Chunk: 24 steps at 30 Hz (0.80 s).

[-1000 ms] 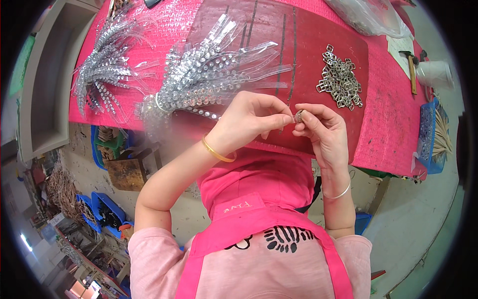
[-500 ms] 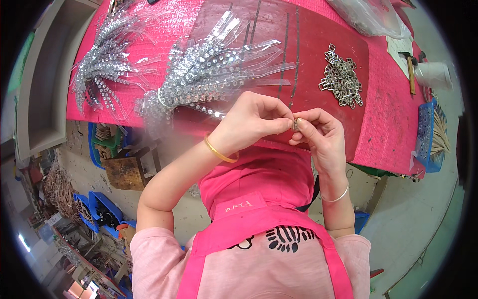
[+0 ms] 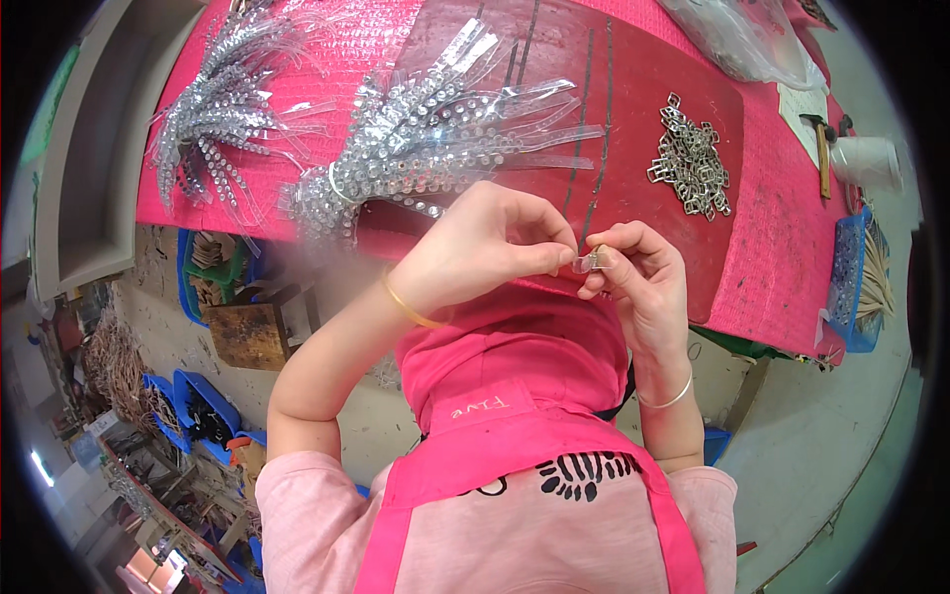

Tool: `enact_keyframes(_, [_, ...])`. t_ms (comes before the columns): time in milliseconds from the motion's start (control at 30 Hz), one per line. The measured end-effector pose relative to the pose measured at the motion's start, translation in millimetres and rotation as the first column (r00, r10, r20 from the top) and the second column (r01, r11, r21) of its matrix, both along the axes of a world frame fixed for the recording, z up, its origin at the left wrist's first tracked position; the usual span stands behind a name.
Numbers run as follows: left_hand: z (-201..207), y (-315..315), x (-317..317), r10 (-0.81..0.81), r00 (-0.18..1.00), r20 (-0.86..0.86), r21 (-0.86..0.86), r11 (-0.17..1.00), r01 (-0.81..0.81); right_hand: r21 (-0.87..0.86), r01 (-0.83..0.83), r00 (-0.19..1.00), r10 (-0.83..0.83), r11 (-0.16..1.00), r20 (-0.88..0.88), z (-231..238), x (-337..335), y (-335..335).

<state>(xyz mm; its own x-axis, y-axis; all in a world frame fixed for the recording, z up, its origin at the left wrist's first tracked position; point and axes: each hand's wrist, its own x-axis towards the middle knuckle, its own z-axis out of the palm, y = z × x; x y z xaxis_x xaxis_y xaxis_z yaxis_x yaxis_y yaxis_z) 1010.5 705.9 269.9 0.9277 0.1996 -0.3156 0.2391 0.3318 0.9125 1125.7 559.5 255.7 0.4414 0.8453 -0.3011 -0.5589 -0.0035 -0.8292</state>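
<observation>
Over the near edge of the table, my two hands meet at the fingertips. My right hand (image 3: 643, 282) pinches a small metal buckle (image 3: 599, 255) between thumb and forefinger. From my left hand (image 3: 495, 243), the closed thumb and forefinger grip the end of a short clear plastic strip (image 3: 582, 265) against the buckle; whether it passes through cannot be made out. Left of my hands lies a tied bundle of clear rhinestone straps (image 3: 396, 148), with a second bundle (image 3: 213, 124) farther left. A heap of silver buckles (image 3: 690, 163) rests on the dark red mat (image 3: 633, 59).
Pink covering (image 3: 782, 218) spreads over the table. At its right side are a hammer (image 3: 822, 163), a white roll (image 3: 867, 163) and a blue basket (image 3: 847, 282) of pale strips. A clear plastic bag (image 3: 742, 40) lies at the far right. Blue bins (image 3: 208, 416) stand at the lower left.
My left fingertips have drawn slightly away from the right ones, so the clear strip now shows between them beside the buckle. The whole view has shifted a little.
</observation>
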Motion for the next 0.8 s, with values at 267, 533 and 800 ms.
enact_keyframes(267, [0, -8, 0, 0.039, 0.998, 0.042, 0.056, 0.998, -0.041, 0.043, 0.003, 1.000, -0.002, 0.999, -0.009, -1, -4, -2])
enact_keyframes(533, [2, -1, -8, 0.019, 0.999, -0.046, 0.098, 0.995, -0.014, -0.010, 0.034, 0.992, -0.032, 0.999, 0.120, 0, -7, -1])
enact_keyframes(800, [7, -9, -15, 0.166, 0.984, -0.059, 0.323, 0.936, -0.138, 0.030, 0.001, 0.983, -0.007, 1.000, 0.185, 6, -16, 4])
